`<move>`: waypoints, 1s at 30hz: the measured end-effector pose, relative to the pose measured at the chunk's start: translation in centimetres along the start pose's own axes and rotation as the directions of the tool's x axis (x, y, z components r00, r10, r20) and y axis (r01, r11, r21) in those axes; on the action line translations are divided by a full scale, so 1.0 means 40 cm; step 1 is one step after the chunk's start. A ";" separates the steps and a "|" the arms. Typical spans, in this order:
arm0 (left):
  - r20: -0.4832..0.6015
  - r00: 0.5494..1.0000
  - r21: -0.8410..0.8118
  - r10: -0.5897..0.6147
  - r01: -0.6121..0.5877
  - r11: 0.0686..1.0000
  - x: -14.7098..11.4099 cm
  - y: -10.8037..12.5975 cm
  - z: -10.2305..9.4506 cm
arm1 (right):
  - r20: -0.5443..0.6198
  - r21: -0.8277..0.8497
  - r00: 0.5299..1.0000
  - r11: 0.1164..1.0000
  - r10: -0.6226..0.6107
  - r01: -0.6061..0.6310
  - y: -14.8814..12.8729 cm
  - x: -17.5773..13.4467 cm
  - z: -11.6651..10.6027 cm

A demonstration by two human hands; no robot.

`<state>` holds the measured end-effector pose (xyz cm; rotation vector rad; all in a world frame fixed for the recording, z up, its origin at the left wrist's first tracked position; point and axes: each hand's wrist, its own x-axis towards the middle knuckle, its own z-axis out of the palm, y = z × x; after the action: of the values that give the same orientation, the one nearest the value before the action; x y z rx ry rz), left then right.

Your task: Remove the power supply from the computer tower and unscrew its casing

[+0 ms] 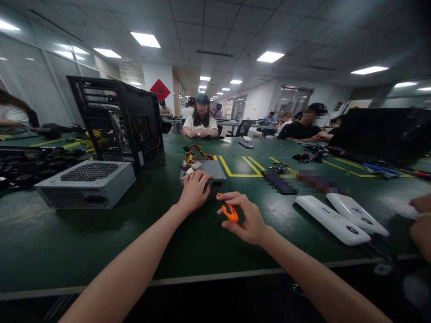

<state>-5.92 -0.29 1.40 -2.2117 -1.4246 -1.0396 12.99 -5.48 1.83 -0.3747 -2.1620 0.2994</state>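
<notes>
Near the middle of the green table (161,244), a small grey metal box (217,168) lies flat, a tangle of coloured cables (193,154) crowding its far side. The left hand (194,188) rests over its near left edge, fingers lightly bent; whether it grips cannot be told. Just beside, the right hand (244,217) is partly curled, thumb and fingers loosely about a smooth, curved orange piece (231,215).

To the left, a larger grey box (76,197) with a perforated metal grille stands in front of an upright black computer case (143,121), the two walling off that side. On the right, two glossy white rounded devices (332,220) lie side by side, with thin loose cables (310,154) farther back. Straight yellow stripes (240,175) cross the slightly shiny tabletop. Another person's hand (422,204) shows at the right border, blurred.
</notes>
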 end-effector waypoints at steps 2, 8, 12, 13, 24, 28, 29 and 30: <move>0.001 1.000 -0.001 -0.002 0.002 1.000 0.000 0.000 0.000 | -0.006 0.025 1.000 0.999 0.020 -0.020 0.001 -0.001 0.000; 0.013 1.000 -0.006 -0.004 0.004 1.000 0.000 0.002 -0.001 | 0.116 -0.079 0.992 0.995 -0.048 0.057 -0.023 0.016 -0.009; 0.012 1.000 -0.006 -0.010 0.010 1.000 0.000 0.003 -0.002 | 0.017 -0.039 1.000 0.999 -0.009 0.009 -0.007 0.004 -0.002; 0.013 1.000 -0.007 -0.011 0.011 1.000 0.000 0.003 -0.003 | -0.003 -0.012 1.000 1.000 0.017 -0.017 -0.002 0.000 0.000; 0.003 1.000 0.015 0.000 0.000 1.000 -0.001 0.001 -0.001 | 0.073 -0.038 0.997 0.999 -0.016 0.019 -0.015 0.011 -0.006; 0.012 1.000 0.002 -0.006 0.006 1.000 -0.001 0.002 -0.003 | 0.024 0.022 0.999 0.999 0.039 -0.040 -0.002 0.000 0.000; 0.015 1.000 -0.001 -0.009 0.009 1.000 -0.001 0.003 -0.003 | 0.036 0.028 0.998 0.999 0.043 -0.044 -0.003 0.000 -0.001; 0.016 1.000 -0.002 -0.012 0.012 1.000 -0.001 0.003 -0.004 | 0.056 0.024 0.998 0.999 0.038 -0.039 -0.005 0.002 -0.002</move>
<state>-5.87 -0.46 1.50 -2.2202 -1.4460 -1.0304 12.98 -5.65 2.01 -0.3983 -2.2048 0.3626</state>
